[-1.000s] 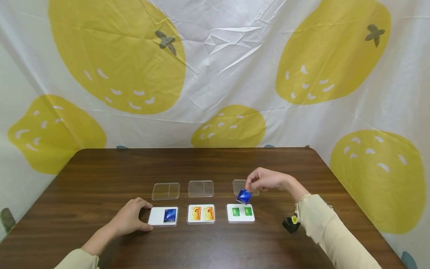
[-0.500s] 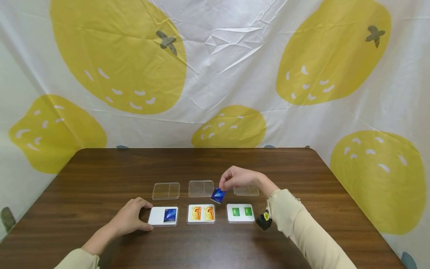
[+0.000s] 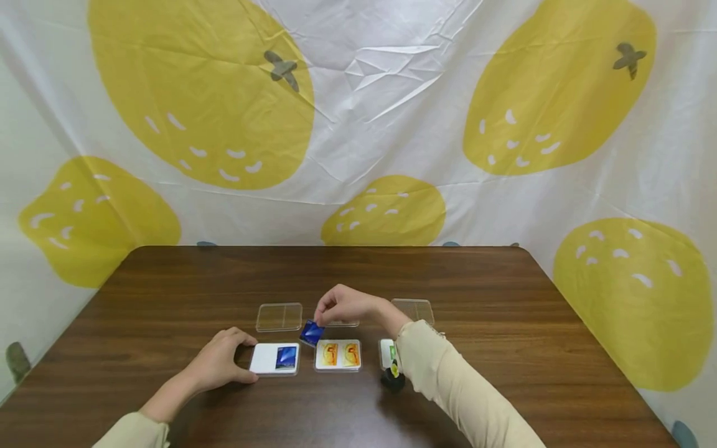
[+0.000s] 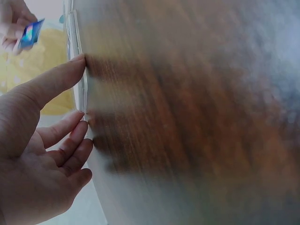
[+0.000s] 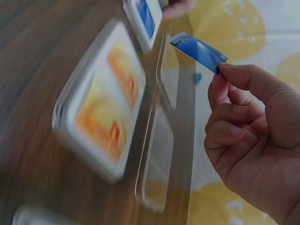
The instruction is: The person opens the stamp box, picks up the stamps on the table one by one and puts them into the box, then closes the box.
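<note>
My right hand (image 3: pixel 346 303) pinches a small blue picture card (image 3: pixel 311 333) by one corner between thumb and index finger. It holds the card above the table, between the left and middle cases. The right wrist view shows this card (image 5: pixel 199 52) slightly bowed. My left hand (image 3: pixel 221 361) grips the left end of a shallow clear case with a white insert (image 3: pixel 262 358), thumb at the near corner and fingers at the far one. A matching blue card (image 3: pixel 286 357) lies on that insert's right half; the left half is bare white.
The middle case (image 3: pixel 338 364) carries two orange cards. A right case (image 3: pixel 386 353) with green cards is partly hidden by my right sleeve (image 3: pixel 448 367). Clear lids lie behind the cases, the left lid (image 3: pixel 279 317) and right lid (image 3: pixel 414 309) among them, on the brown table (image 3: pixel 168 280).
My right hand has carried the blue card leftward, from over the right case past the middle one. The right sleeve now covers part of the green cards. My left hand stays at the left case.
</note>
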Demonstrator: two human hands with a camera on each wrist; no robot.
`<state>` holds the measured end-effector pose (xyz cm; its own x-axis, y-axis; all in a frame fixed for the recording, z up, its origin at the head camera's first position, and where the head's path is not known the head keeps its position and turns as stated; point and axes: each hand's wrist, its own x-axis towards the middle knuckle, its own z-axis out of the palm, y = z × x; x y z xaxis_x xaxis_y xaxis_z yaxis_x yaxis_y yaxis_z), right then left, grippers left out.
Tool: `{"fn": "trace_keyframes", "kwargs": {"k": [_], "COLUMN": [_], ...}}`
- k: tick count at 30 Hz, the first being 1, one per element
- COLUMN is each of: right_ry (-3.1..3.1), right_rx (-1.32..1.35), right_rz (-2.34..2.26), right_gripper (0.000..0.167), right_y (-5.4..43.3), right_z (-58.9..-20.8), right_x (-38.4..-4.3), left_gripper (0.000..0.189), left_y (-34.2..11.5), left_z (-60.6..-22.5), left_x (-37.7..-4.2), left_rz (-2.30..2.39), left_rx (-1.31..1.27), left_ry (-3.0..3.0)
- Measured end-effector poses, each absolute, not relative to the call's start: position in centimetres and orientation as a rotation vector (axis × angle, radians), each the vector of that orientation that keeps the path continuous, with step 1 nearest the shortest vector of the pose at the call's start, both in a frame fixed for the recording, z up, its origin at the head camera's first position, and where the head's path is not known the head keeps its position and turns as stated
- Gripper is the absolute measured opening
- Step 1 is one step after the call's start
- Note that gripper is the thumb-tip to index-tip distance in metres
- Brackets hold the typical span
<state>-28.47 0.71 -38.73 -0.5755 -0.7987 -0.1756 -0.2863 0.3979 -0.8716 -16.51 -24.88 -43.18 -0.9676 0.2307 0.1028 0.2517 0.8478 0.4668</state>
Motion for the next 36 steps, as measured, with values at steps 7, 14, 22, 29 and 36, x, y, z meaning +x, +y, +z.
{"fn": "trace_keyframes", "kwargs": {"k": [7,14,22,29,36], "right_ry": [2.033,2.015,2.16,2.364,2.464], "right_rx": [-0.965,-0.979,-1.046,-1.159,-1.216], "right_rz": [-1.167,-1.112,-0.987,-0.81,-0.707], "right_gripper": [0.009,0.009,0.005,0.004,0.005], "right_y": [-3.0,-5.6,-7.5,-8.2,-8.6], "right_z": [-39.6,-40.2,-40.8,-41.0,-41.6], "right_x": [-27.5,-26.4,-26.1,-25.7,-25.0], "left_gripper": [0.057,0.057,0.055,0.055,0.056], "left_y": [-25.0,-25.0,-25.0,-25.1,-25.1], "left_z": [-43.2,-43.1,-43.2,-43.1,-43.2], "left_x": [-16.5,-16.5,-16.5,-16.4,-16.5], "left_rz": [-0.771,-0.805,-0.792,-0.812,-0.819], "left_rx": [-0.403,-0.408,-0.427,-0.414,-0.403], "left_ry": [-2.958,-2.961,-2.943,-2.95,-2.956]}}
